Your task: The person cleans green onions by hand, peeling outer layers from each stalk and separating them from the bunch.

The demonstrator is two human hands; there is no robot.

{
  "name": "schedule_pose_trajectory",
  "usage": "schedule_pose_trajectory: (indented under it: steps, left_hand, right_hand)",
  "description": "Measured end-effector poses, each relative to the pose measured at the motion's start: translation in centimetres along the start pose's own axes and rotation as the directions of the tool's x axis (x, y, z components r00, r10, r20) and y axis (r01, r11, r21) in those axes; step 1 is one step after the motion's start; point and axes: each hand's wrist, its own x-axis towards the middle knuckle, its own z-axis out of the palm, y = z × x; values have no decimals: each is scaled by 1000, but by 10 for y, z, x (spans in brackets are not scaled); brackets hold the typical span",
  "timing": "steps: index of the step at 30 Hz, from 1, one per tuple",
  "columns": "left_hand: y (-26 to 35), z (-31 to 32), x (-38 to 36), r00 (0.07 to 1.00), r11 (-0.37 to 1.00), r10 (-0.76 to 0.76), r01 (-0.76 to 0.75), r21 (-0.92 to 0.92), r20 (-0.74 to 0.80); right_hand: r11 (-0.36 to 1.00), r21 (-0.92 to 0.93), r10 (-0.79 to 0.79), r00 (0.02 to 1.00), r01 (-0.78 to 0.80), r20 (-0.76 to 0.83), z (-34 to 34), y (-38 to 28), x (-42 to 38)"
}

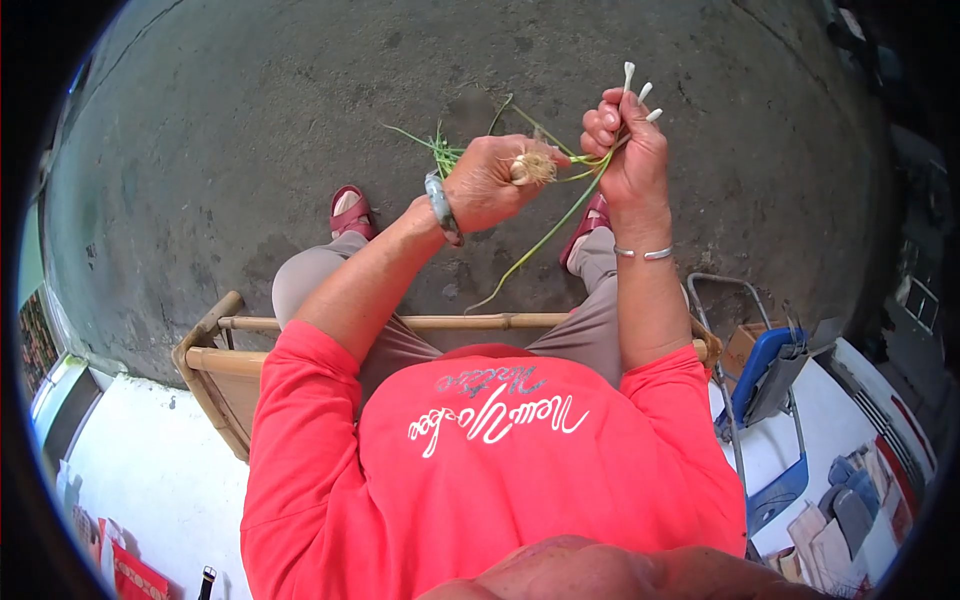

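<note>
Skin (570, 582) along the bottom edge sits closest to my camera, and just beyond it I see a coral-red shirt (520, 490) whose lettering (492, 420) reads upside down from here. Farther out, I have 2 hands near each other above the concrete floor (250, 120). The left hand (490, 180) is closed around a rooted plant (520, 169); its pale bulb and tan tuft of roots poke out toward the other hand. Green leaves (440, 150) spread from the far side of that fist, to the left.

I see the right hand (635, 150) raised, fingers folded around 3 white-ended stalks (628, 75), pale tips pointing away from the body. Yellowish stems run between the hands, and 1 long green stem (550, 236) hangs in a curve between the knees. I cannot tell which fist grips each of the crossing stems.

The left wrist wears a mottled bangle (438, 205), the right an open silver cuff (658, 254). I also make out grey trousers (310, 278), 2 red sandals (350, 217) and a bamboo seat (225, 361), with a blue folding chair (765, 362) near its right side.
</note>
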Motion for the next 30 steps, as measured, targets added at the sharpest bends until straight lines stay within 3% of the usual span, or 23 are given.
schedule_pose_trajectory:
  steps: [5,7,14,17,20,22,27,30]
  left_hand:
    - [2,1,-1,998,999,27,-29,35,48]
    - [1,3,-2,999,997,-10,13,-78,38]
    - [-7,-2,1,990,990,-125,129,-60,68]
    - [2,-8,1,969,921,-241,246,-302,56]
    - [10,-14,1,935,839,-343,348,-418,88]
    - [12,-17,1,937,838,-344,338,-428,66]
    - [10,-22,1,938,855,-344,329,-402,36]
    - [5,-25,2,923,894,-384,361,-264,-39]
  right_hand:
    - [1000,-5,2,1000,-2,13,3,6,-1]
    - [1000,7,5,999,-5,-33,4,6,-2]
    - [999,-11,-42,997,41,-68,12,11,-5]
    - [991,-118,-87,983,69,-159,15,11,-6]
    - [975,-204,-136,970,94,-204,13,10,-7]
    - [942,-320,-156,976,100,-152,10,5,-7]
    - [920,-369,-191,974,134,-123,11,-2,-9]
    - [920,-358,-209,972,159,-106,12,-6,-10]
